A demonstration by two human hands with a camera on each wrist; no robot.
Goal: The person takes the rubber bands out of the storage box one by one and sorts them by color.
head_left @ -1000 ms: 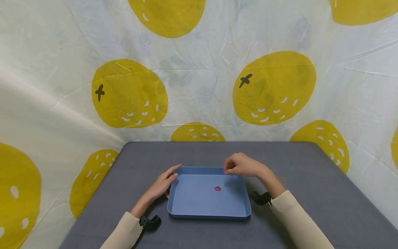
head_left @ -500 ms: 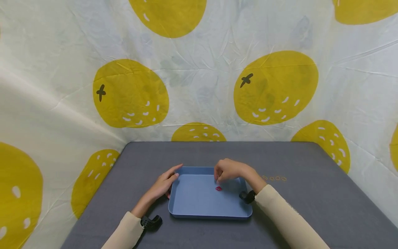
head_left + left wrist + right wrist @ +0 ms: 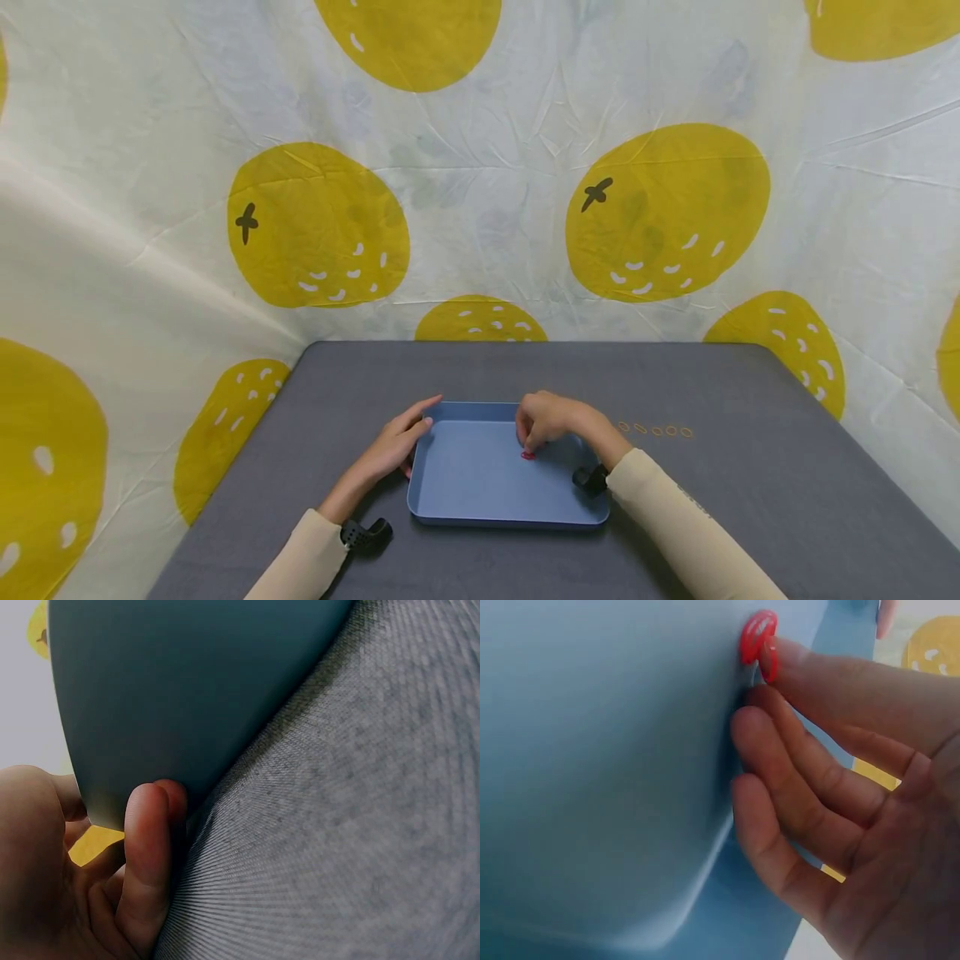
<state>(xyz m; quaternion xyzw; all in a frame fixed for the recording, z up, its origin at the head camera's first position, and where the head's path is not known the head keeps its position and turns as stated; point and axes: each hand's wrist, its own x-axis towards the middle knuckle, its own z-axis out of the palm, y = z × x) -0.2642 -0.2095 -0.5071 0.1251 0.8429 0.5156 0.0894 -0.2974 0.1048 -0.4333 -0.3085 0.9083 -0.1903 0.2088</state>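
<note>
A shallow blue tray [image 3: 480, 483] lies on the table. My left hand [image 3: 393, 442] grips its left side, thumb at the rim and fingertips against the outer wall, as the left wrist view [image 3: 146, 855] shows up close. A small cluster of red rubber bands [image 3: 758, 634] lies on the tray floor. My right hand [image 3: 547, 419] reaches down over the far right part of the tray. Its thumb and index finger pinch one red rubber band [image 3: 769, 661] at the cluster's edge. The other fingers of this hand are loosely bent near the tray floor.
On the grey table [image 3: 750, 500], right of the tray and beyond my right forearm, several yellowish rubber bands [image 3: 657, 431] lie in a row. A white cloth with yellow fruit prints [image 3: 487, 208] hangs behind the table.
My right hand has moved left and down from above the tray's far right rim to the red rubber bands. More of the yellowish row now shows. The left hand stays on the tray.
</note>
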